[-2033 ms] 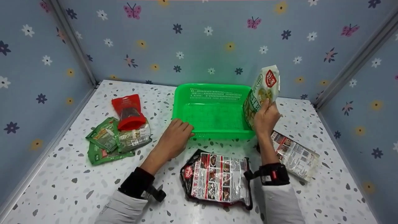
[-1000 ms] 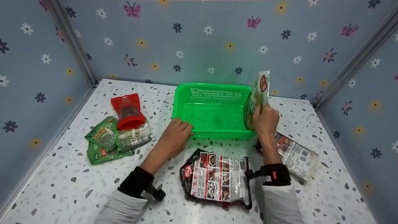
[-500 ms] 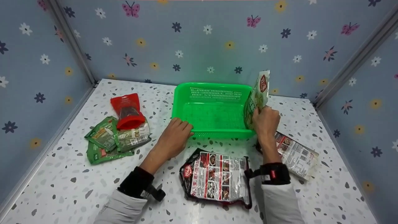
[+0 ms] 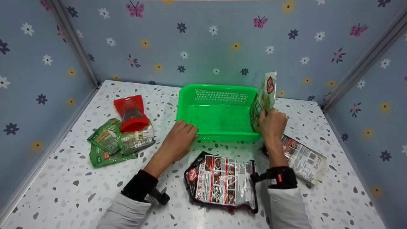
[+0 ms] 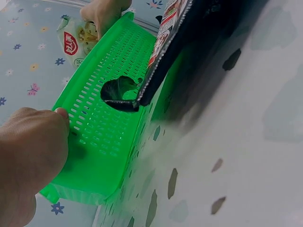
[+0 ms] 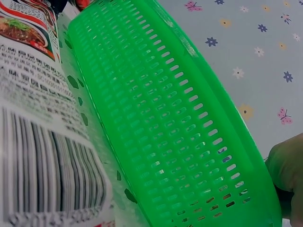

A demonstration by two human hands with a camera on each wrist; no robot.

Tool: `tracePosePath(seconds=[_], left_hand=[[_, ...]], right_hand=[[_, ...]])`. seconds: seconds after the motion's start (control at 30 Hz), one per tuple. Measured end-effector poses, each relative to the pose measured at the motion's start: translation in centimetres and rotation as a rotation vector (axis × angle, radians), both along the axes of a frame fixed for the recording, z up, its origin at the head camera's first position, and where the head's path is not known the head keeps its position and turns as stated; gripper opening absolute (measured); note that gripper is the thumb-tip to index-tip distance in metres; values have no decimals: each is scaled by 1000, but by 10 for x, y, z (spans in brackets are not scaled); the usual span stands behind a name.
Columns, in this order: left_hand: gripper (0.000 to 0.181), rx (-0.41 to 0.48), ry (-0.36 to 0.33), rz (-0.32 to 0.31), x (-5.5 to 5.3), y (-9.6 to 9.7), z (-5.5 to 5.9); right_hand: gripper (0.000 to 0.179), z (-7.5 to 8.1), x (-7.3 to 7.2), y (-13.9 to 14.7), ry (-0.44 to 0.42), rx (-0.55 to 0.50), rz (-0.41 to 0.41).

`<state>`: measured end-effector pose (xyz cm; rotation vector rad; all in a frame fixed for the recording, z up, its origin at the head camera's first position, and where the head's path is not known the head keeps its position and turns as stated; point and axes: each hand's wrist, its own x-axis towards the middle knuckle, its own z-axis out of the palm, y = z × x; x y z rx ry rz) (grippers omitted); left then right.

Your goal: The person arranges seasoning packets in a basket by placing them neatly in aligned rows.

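Observation:
My left hand (image 4: 179, 140) grips the front-left rim of the green plastic basket (image 4: 219, 136), fingers curled over it. My right hand (image 4: 272, 124) holds a green-and-white food packet (image 4: 265, 95) on edge at the basket's right end. Its lower part is inside the basket, against the end wall, and the white top stands above the rim. The left wrist view shows the left hand (image 5: 35, 151) on the rim and the packet's top (image 5: 71, 42) beyond. In the right wrist view only part of the right hand (image 6: 288, 172) appears at the edge.
A black-edged food bag (image 4: 222, 181) lies in front of the basket. Another white-and-red packet (image 4: 303, 160) lies right, partly under the right forearm. At left, a red pouch (image 4: 132, 114) rests on several green packets (image 4: 106, 136). Patterned wall panels (image 4: 213, 44) enclose the table.
Since two seconds ago, my right hand has brought the packet slightly left and down against the basket's right end and turned it more edge-on. Over the last second both hands stay almost still.

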<state>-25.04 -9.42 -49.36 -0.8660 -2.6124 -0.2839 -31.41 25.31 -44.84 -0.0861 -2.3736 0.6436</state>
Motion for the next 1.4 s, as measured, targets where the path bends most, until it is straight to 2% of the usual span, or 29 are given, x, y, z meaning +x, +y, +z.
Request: tracePosePath(seconds=[0.27,0.7,1.0,1.17,1.4], left_hand=[[24,14,15,-5,0,0,-1],[28,12,-33,-12,-1,-1,1],[28,17,-35,-11,-1,0,1],[27,8,-12,-15,-1,-1,1],[25,10,43,-18,-2,-1,-2]], right_hand=[[31,2,0,2,-12,-23,16],[41,4,-3,6,10,-135,53],[53,6,-3,5,15,-264,68],[56,6,-2,4,20,-345,86],[70,8,-1,5,27,-395,128]])
